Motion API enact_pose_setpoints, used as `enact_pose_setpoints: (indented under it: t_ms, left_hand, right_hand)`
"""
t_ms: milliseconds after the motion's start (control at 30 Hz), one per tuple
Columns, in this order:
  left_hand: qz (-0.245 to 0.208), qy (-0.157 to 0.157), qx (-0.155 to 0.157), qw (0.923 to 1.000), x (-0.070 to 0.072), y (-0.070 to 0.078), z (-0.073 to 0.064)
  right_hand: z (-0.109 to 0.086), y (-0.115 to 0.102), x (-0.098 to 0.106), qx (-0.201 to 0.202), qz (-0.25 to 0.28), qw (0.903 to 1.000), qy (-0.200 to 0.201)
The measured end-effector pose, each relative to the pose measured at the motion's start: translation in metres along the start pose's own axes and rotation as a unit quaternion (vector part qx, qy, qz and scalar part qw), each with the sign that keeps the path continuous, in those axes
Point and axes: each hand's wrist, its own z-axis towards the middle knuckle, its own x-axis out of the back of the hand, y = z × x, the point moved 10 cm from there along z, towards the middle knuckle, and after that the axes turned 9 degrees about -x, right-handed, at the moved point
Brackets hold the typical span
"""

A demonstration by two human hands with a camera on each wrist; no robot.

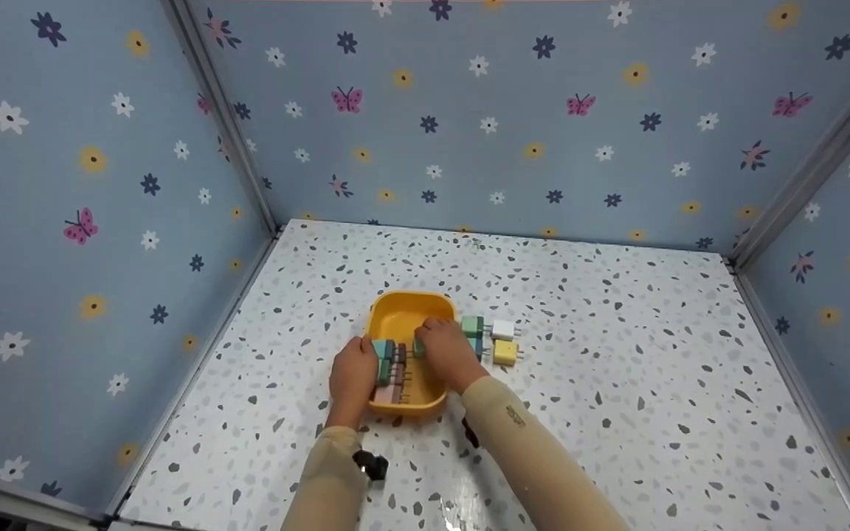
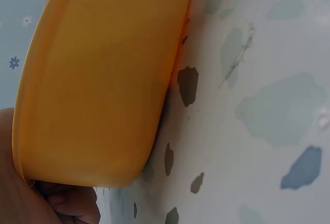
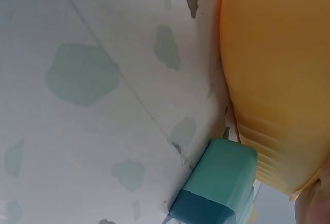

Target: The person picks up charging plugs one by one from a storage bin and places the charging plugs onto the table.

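Observation:
A yellow-orange plastic tub (image 1: 399, 323) stands on the tabletop, also seen as a side wall (image 2: 103, 79) in the left wrist view. My left hand (image 1: 353, 372) grips its left rim. Packed along the tub's left side are several plug-in chargers, such as a pink one (image 1: 387, 394) and a teal one (image 1: 383, 348), prongs pointing right. Over the right rim reaches my right hand (image 1: 446, 352), pinching a green charger (image 1: 418, 346) inside the tub. Fingers partly hide that charger.
Right of the tub lie more chargers: a green one (image 1: 471, 326), a white one (image 1: 502, 329) and a yellow one (image 1: 505, 352). A two-tone teal charger (image 3: 221, 167) stands close to the tub wall in the right wrist view. Flowered panels (image 1: 469, 147) bound the speckled tabletop (image 1: 617, 354).

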Motion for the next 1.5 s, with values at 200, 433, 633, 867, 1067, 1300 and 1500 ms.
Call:
enact_pose_setpoints:
  t_ms: [200,433,633,867,1067,1300,1500]
  left_hand:
    - [0.000,0.004,-0.004,1.0000,0.001,0.004,0.001]
    - [0.012,0.003,-0.001,0.9999,0.002,0.005,0.002]
    - [0.022,0.014,-0.006,0.9996,0.004,0.008,0.000]
    - [0.023,0.009,0.010,0.9996,0.001,0.005,0.001]
    - [0.017,0.006,0.014,0.9997,0.001,0.005,0.000]
    - [0.024,0.019,0.005,0.9995,0.005,0.004,0.000]
    - [0.039,0.016,-0.001,0.9991,0.004,0.006,-0.002]
  right_hand:
    - [-0.002,0.002,0.005,-0.006,0.022,0.9997,0.009]
    - [-0.004,0.002,0.011,-0.010,0.039,0.9988,0.027]
    - [-0.007,0.000,0.015,-0.001,0.041,0.9980,0.048]
    - [-0.009,0.002,0.017,-0.003,0.071,0.9958,0.058]
    - [-0.014,0.003,0.025,0.000,0.091,0.9918,0.090]
    - [-0.020,0.003,0.037,0.005,0.115,0.9843,0.134]
    - [-0.027,0.016,0.046,-0.007,0.169,0.9731,0.157]
